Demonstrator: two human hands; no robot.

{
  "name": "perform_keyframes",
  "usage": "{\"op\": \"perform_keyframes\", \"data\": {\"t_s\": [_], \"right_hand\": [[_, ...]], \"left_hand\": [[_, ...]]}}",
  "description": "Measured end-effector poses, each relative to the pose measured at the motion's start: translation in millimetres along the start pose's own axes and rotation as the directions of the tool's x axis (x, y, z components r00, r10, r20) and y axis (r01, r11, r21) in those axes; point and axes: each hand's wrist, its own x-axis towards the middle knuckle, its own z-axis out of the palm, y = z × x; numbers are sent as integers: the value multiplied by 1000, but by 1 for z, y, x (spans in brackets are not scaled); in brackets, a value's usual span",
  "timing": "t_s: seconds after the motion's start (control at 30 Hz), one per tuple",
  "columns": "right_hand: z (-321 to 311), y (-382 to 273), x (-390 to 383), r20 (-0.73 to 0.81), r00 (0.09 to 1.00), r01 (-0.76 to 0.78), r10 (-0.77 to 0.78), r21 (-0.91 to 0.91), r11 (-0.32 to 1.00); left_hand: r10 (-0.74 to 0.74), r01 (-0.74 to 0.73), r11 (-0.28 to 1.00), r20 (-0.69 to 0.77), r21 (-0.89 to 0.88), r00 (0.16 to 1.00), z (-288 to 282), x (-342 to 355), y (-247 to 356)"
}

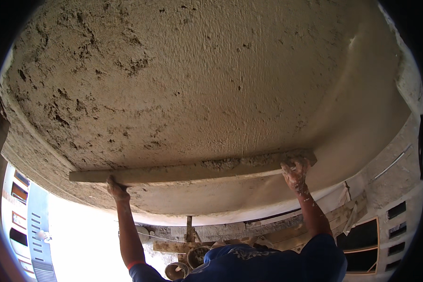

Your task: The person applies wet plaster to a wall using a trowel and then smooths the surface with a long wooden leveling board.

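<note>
Both arms reach overhead so the straightedge (188,170) lies flat against the wet plaster ceiling (197,84), a hand near each end to press it evenly. The left hand (116,189) is closed around the board's lower edge near its left end, and the right hand (295,171), caked in mortar, is clenched on it near the right end. Its long axis runs left to right, tilted slightly up toward the right, with scraped plaster heaped along its top edge.
</note>
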Motion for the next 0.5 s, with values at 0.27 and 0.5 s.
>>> {"op": "perform_keyframes", "data": {"t_s": [0.27, 0.5], "right_hand": [[19, -27, -33, -86, 979, -179, 183, 58, 982], [-58, 19, 97, -219, 974, 25, -62, -170, 985]], "left_hand": [[154, -160, 987, -146, -31, 977, -3, -7, -51], [377, -378, 926, 62, 10, 924, 79, 13, 117]]}}
